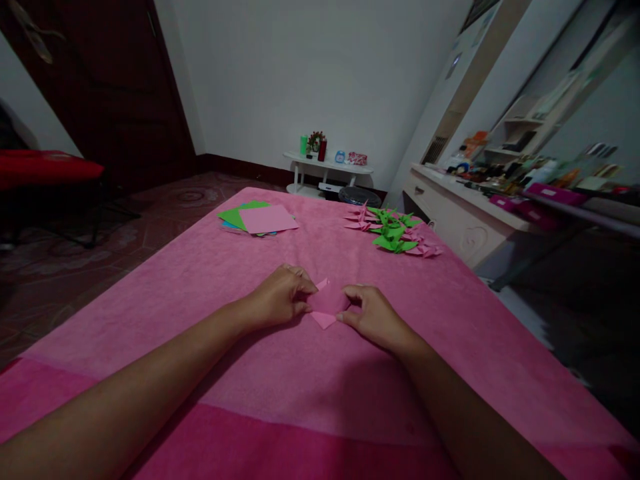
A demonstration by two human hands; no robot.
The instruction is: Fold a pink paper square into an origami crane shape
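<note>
A small piece of folded pink origami paper (pixel 325 320) lies on the pink cloth in front of me, with a pointed flap towards me and another at its far side. My left hand (pixel 283 293) pinches its left edge between thumb and fingers. On the opposite side my right hand (pixel 373 315) grips the right edge, thumb low and fingers curled above it. Part of the paper's sides is hidden by my fingertips.
A stack of square paper sheets (pixel 270 219), pink on top of green and blue, lies at the far left of the cloth-covered table (pixel 225 373). Folded green and pink paper cranes (pixel 395 237) are grouped far right. Beyond are a white shelf (pixel 330 163) and a cluttered dresser (pixel 460 207).
</note>
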